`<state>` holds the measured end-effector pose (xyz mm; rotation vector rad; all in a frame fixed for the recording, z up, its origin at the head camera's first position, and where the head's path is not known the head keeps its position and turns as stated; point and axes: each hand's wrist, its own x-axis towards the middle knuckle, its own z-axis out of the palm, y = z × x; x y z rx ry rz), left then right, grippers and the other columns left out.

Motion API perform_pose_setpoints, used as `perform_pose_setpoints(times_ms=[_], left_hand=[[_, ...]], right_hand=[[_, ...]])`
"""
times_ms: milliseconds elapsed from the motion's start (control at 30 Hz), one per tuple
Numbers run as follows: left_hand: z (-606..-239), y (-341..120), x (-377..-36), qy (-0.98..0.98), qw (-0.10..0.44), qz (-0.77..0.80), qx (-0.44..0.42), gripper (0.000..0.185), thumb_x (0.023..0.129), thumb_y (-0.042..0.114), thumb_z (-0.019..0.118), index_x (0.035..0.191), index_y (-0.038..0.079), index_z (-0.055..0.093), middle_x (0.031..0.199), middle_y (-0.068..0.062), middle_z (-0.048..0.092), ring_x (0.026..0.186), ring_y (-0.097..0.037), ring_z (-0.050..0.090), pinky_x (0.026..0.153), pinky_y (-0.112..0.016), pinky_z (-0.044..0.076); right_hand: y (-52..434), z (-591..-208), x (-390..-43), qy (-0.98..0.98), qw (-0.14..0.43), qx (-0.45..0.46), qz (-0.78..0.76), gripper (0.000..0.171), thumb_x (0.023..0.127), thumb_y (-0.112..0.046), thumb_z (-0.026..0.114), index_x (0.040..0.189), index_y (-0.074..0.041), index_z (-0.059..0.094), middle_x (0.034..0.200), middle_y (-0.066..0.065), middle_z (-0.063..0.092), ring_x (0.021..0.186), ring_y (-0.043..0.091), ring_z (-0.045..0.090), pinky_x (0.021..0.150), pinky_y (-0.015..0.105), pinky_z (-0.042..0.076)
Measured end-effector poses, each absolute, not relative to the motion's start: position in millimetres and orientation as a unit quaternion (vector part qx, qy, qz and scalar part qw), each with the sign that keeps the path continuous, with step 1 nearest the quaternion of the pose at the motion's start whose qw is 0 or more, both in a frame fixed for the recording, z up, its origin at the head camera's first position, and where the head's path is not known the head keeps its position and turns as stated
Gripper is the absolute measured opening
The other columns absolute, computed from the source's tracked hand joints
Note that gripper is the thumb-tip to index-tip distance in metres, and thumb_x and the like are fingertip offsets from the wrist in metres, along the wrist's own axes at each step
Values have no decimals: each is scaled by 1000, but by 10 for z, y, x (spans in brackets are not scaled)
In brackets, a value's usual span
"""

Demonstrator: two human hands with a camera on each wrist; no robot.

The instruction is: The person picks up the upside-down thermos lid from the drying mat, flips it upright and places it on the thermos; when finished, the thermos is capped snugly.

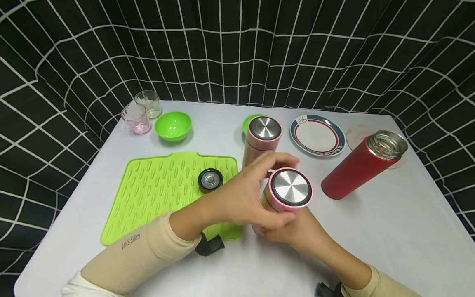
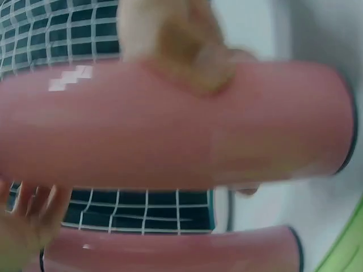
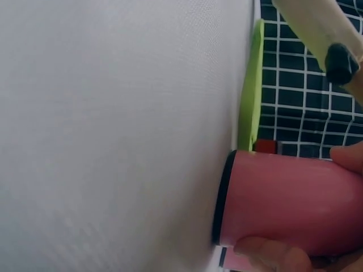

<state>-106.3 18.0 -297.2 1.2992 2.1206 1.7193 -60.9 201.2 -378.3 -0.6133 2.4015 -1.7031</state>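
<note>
1. The near pink flask (image 3: 283, 198) stands roughly upright between both hands, right of the green mat (image 1: 156, 198); its base is on or just above the table (image 1: 400, 239) (the views do not settle which).
2. Left hand (image 1: 245, 187): grip curled around the upper part, thumb near the steel-topped lid (image 1: 291, 187). Right hand (image 1: 293, 229): grip closed around the body, lower down.
3. Assessment: the step appears to be work on the lid. The right grip should keep the body steady and upright; the left should turn evenly, without tilting.
4. The red flask (image 1: 352, 171) is open-mouthed and leaning in the head view; its contents cannot be seen. A loose black-rimmed cap (image 1: 210, 180) lies on the mat.
5. The other pink flask (image 1: 256, 150) is lidded. The left green bowl (image 1: 173, 126) shows nothing inside.
</note>
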Motion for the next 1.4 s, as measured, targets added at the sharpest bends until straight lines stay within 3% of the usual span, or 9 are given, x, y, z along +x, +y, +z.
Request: perform_pose_setpoints(times_ms=[133,233,367,533,667,800,1000,1233,1400], left_hand=[[-2985,210,-1057,723,10,553,413,75,62,29,93,124,12,53,118,10,53,109,-5,50,94,-25,44],[-2978,196,-1112,694,38,573,433,67,65,21,90,124,11,60,113,11,62,107,-5,55,96,-27,45],[-2983,178,-1142,675,87,580,447,75,67,16,89,132,9,53,119,8,59,110,-7,55,98,-27,44],[-3013,203,-1110,715,30,545,436,73,65,29,91,124,13,53,116,10,55,107,-4,52,93,-24,45],[-3019,169,-1164,671,85,584,449,67,68,17,88,128,9,58,115,8,63,108,-8,58,97,-29,45],[-3036,141,-1179,646,132,604,448,75,70,9,87,136,7,51,122,3,60,112,-10,56,100,-31,43],[-3078,186,-1095,683,33,595,422,77,61,20,95,124,9,52,116,6,58,102,-8,58,90,-28,49],[-3087,151,-1201,622,135,634,439,73,69,2,87,134,2,54,118,0,64,109,-13,60,97,-33,47],[-3082,199,-1119,678,49,586,441,77,64,19,93,127,8,49,119,4,55,108,-8,56,95,-27,47]], right_hand=[[2025,-3789,-596,814,51,-187,-547,49,66,-4,88,101,-21,59,91,-5,64,79,16,60,67,30,52],[2031,-3779,-592,819,49,-183,-541,45,66,-5,89,95,-22,59,87,-6,63,76,15,59,65,30,51],[2038,-3782,-600,813,52,-200,-545,40,67,-3,88,90,-22,62,82,-5,63,72,16,59,64,31,51],[2034,-3792,-600,821,55,-188,-536,46,65,-3,88,97,-22,60,85,-6,64,73,15,60,64,30,52],[2026,-3787,-611,811,66,-188,-550,46,64,1,87,95,-20,60,83,-3,63,71,16,58,62,31,51],[2009,-3787,-635,795,71,-212,-564,42,65,3,85,91,-19,60,81,-2,62,70,17,58,62,31,51],[2014,-3802,-639,805,62,-221,-547,43,66,1,86,93,-23,62,84,-6,63,72,15,59,63,31,51],[2037,-3809,-626,805,63,-204,-554,48,63,2,88,95,-22,61,88,-4,62,76,16,58,67,31,51],[2037,-3805,-632,802,55,-226,-549,44,65,1,85,93,-22,61,84,-5,63,72,16,59,63,31,51]])
